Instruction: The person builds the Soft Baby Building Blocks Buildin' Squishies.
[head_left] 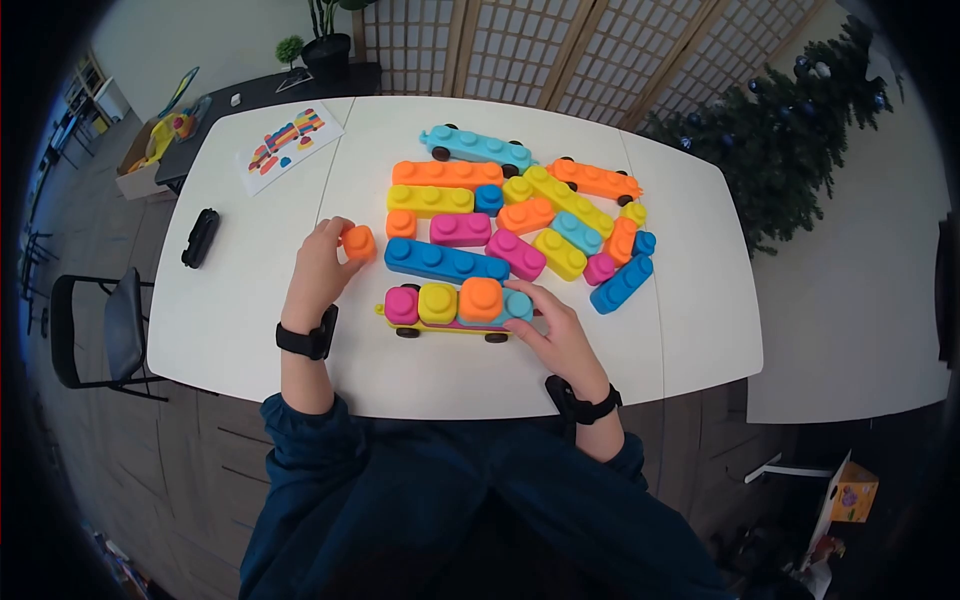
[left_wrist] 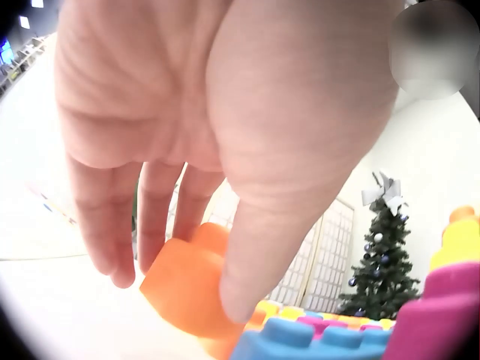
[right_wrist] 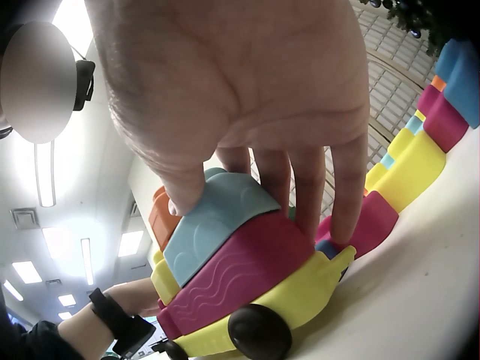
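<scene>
A white tabletop (head_left: 700, 340) bears a cluster of bright building bricks (head_left: 445, 260) toward its middle, with a wheeled toy car (head_left: 455, 327) on the near side, a row of colorful blocks (head_left: 438, 303) along its top. A person's right hand (head_left: 562, 338) grips the car's right end, fingers and thumb around the light-blue block (right_wrist: 225, 217) there. The left hand (head_left: 320, 265) pinches a small orange block (head_left: 358, 243) between fingers and thumb, just left of the cluster.

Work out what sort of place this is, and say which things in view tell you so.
Probably a playroom or activity room, though the pictures don't settle which: chunky toy building blocks lie on a white table with a printed colour sheet, and a decorated tree stands nearby.
</scene>
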